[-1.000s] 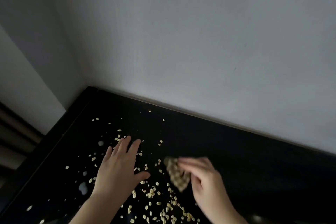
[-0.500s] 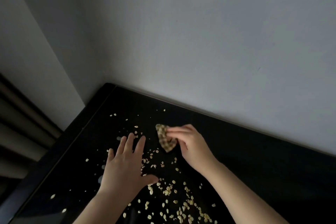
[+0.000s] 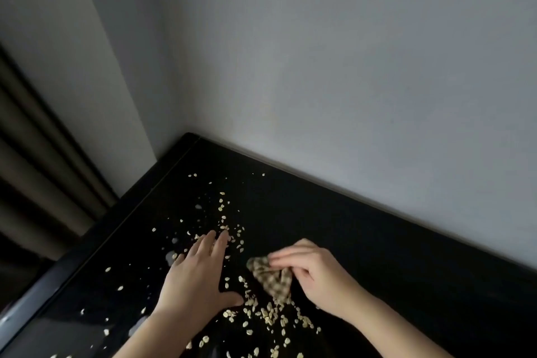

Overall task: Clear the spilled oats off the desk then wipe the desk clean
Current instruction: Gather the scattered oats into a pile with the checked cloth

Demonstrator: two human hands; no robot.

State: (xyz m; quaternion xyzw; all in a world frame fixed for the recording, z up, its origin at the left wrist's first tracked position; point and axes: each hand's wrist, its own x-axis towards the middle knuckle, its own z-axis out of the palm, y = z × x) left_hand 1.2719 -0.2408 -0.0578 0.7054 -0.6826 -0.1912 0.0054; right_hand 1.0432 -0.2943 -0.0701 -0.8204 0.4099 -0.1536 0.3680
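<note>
1. Head view, and there's only this one: the left hand (image 3: 197, 279) lies flat, palm down on the black desk (image 3: 377, 256), fingers stretched out and close together, thumb splayed to the right. It grips nothing.

2. The right hand (image 3: 313, 273) is curled, fingers pinching a bunched checked cloth (image 3: 271, 280) pressed against the desk surface.

3. The spilled oats (image 3: 270, 317) are everywhere: a thick drift just below the cloth between the two wrists, a thinner trail running up past the left fingertips towards the wall (image 3: 348, 67), and loose flakes out towards the desk's left edge.

4. Handling, as a judgement: these flakes look light, dry and loose, so they should slide easily on that smooth top and scatter if pushed hard. They're too small to pinch one by one; better herded with the cloth edge or the side of a palm.

5. The cloth looks soft and limp. It is gripped at its upper bunch, with the free corner trailing.

6. Direction: the cloth's long axis runs diagonally, from upper left down to lower right, its loose end pointing into the thick drift.

7. The oats have no single heading, but the main band runs near-vertically in this view.
</note>
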